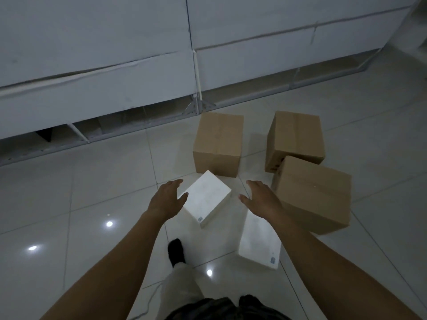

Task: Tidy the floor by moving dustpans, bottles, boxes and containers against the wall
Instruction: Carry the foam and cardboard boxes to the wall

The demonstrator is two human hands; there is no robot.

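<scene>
Nearest, partly hidden under the right forearm: near white box [258, 248], flat on the tiled floor [80, 215]; just left of it, a foot [176, 250] in a dark sock; wide bare tiles to the left, crowded to the right. Further out, left hand [168, 197] and right hand [261, 197], fingers spread, gripping nothing, flanking the second white box [208, 197]; contact impossible to judge. Beyond: near cardboard box [316, 195] overlapping the far-right cardboard box [295, 137]; left cardboard box [218, 144] apart; all short of the wall [115, 88]; dark gap beneath its panels unreadable.
</scene>
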